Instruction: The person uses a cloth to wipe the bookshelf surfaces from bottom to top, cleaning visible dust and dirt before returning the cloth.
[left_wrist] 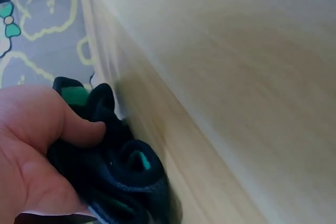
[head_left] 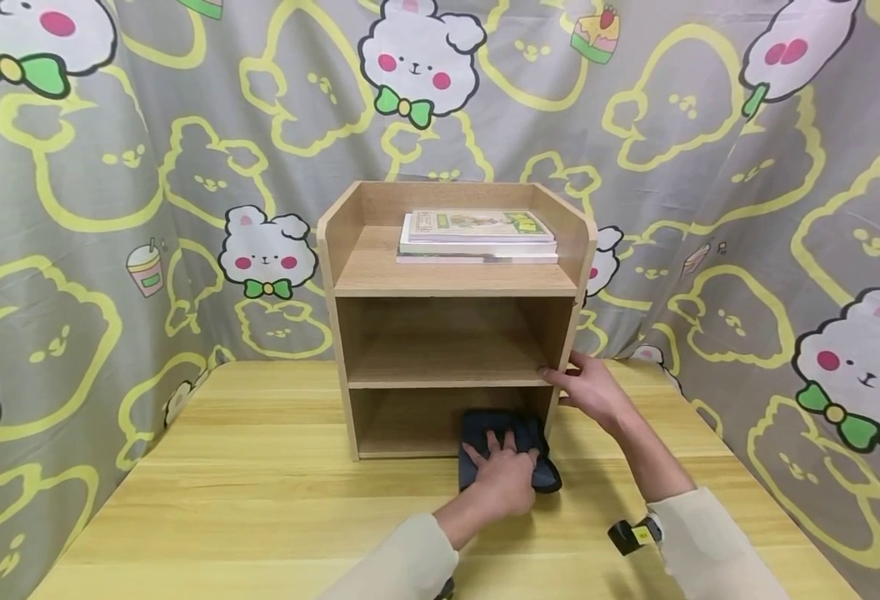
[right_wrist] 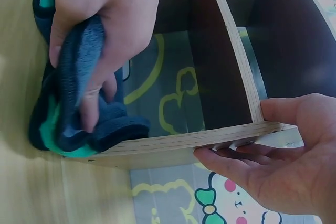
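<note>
Sleeves nearest; cloth at lower right corner of shelf

Head view. Left hand down on cloth, at right end of shelf's bottom front edge; part of cloth lies out over bench. Right hand grasps right side panel. Risk, my judgement: a hard push from the left hand against too light a right-hand hold could slide or tilt shelf; a jolt could then shift books, stacked toward the top's right side. Writing: green-yellow lettering at right of top cover, too small to read. Yellow tag by right cuff, marks not legible.

Left wrist view. Thumb bent over bunched cloth, teal lining showing. Pale wood just beside; cannot tell which part. Risk: thick folds may catch on an edge, or a layer may slip from the pinch. No writing seen.

Right wrist view. Left hand pinches a fold between thumb and fingers. Right thumb lies on the panel's inner side, fingers on its outer side. Risk: loose flap at panel's lower corner could snag if dragged past it, leaving the inner corner untouched. No brand or label visible on cloth.
</note>
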The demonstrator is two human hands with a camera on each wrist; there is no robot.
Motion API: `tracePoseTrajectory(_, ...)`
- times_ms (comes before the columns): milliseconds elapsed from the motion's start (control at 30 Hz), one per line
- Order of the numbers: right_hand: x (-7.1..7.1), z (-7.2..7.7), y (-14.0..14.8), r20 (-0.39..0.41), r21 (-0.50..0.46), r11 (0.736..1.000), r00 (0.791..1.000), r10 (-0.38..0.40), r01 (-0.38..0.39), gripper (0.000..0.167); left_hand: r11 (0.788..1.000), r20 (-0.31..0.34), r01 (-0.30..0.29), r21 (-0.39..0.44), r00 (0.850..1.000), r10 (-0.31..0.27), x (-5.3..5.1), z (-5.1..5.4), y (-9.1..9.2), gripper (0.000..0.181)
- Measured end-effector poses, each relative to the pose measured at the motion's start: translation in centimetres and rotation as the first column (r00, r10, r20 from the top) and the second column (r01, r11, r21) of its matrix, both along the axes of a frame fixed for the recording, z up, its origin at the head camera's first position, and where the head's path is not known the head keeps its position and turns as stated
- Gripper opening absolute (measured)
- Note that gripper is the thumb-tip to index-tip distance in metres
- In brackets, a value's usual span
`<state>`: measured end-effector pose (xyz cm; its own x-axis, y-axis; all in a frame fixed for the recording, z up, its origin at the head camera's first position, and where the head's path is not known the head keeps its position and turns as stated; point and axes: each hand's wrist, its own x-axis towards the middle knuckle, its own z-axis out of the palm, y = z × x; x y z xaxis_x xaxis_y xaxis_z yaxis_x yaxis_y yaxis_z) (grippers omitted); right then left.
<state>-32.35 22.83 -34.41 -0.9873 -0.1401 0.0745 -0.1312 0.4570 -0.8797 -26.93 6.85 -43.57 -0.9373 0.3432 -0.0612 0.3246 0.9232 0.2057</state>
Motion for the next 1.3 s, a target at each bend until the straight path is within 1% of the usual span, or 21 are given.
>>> tracePoseTrajectory(133, 0.1, 0.0, -0.1, 0.001, -0.019, 1.000, 1.000, 0.010, -0.010, 0.069, 0.997, 0.011, 0.009, 0.071, 1.000, -0.010, -0.4, 0.1, -0.7, 0.066)
tracePoseTrajectory(267, 0.2, 0.1, -0.2, -0.002, -0.035, 0.999, 1.000, 0.016, -0.016, 0.068, 0.987, 0.015, 0.008, 0.159, 1.000, -0.011, -0.6, 0.5, -0.8, 0.068)
tracePoseTrajectory(300, 0.2, 0.2, -0.2, -0.002, -0.035, 0.999, 1.000, 0.013, -0.013, 0.067, 0.984, 0.007, 0.009, 0.178, 1.000, -0.010, -0.7, 0.5, -0.8, 0.069)
tracePoseTrajectory(433, 0.1, 0.1, -0.1, 0.000, -0.033, 0.999, 1.000, 0.009, -0.009, 0.068, 0.976, -0.023, 0.001, 0.218, 1.000, 0.004, -0.7, 0.2, -0.6, 0.070)
tracePoseTrajectory(533, 0.2, 0.1, -0.1, -0.002, -0.026, 1.000, 1.000, 0.013, -0.013, 0.068, 0.964, -0.024, -0.009, 0.267, 1.000, 0.015, -0.9, 0.2, -0.5, 0.071)
tracePoseTrajectory(567, 0.2, 0.1, -0.1, -0.002, -0.025, 1.000, 1.000, 0.015, -0.015, 0.069, 0.954, -0.011, -0.013, 0.298, 1.000, 0.017, -0.9, 0.3, -0.5, 0.072)
tracePoseTrajectory(633, 0.3, 0.1, -0.1, -0.002, -0.016, 1.000, 1.000, 0.012, -0.012, 0.069, 0.929, 0.016, -0.021, 0.370, 1.000, 0.016, -1.0, 0.8, -0.5, 0.073)
tracePoseTrajectory(733, 0.2, 0.1, 0.0, 0.000, -0.002, 1.000, 1.000, 0.005, -0.005, 0.070, 0.878, 0.045, -0.031, 0.478, 0.999, 0.010, -1.0, 1.8, -0.5, 0.076)
tracePoseTrajectory(833, 0.0, 0.1, 0.2, -0.005, 0.022, 1.000, 1.000, -0.002, 0.002, 0.070, 0.841, 0.030, -0.026, 0.540, 0.999, 0.012, -1.1, 2.9, -0.4, 0.075)
tracePoseTrajectory(867, 0.0, 0.1, 0.2, -0.007, 0.033, 0.999, 1.000, -0.006, 0.006, 0.070, 0.832, 0.021, -0.022, 0.554, 1.000, 0.012, -1.1, 3.2, -0.4, 0.075)
tracePoseTrajectory(900, 0.0, 0.1, 0.2, -0.016, 0.047, 0.999, 1.000, -0.011, 0.012, 0.069, 0.828, 0.012, -0.018, 0.561, 1.000, 0.013, -1.1, 3.6, -0.4, 0.074)
tracePoseTrajectory(1000, -0.1, 0.0, 0.2, -0.031, 0.079, 0.997, 0.999, -0.021, 0.024, 0.069, 0.824, -0.029, 0.026, 0.566, 1.000, -0.012, -1.0, 4.3, -0.5, 0.072)
tracePoseTrajectory(1033, -0.1, 0.0, 0.2, -0.035, 0.086, 0.996, 0.999, -0.024, 0.027, 0.068, 0.825, -0.036, 0.038, 0.563, 0.999, -0.022, -0.9, 4.5, -0.5, 0.072)
tracePoseTrajectory(1200, -0.1, 0.0, 0.2, -0.058, 0.097, 0.994, 0.998, -0.040, 0.045, 0.066, 0.855, -0.080, 0.104, 0.508, 0.994, -0.073, -0.1, 4.9, -0.4, 0.076)
tracePoseTrajectory(1300, 0.0, 0.0, 0.2, -0.081, 0.109, 0.992, 0.995, -0.054, 0.063, 0.063, 0.875, -0.125, 0.140, 0.463, 0.988, -0.092, 0.2, 5.2, -0.1, 0.076)
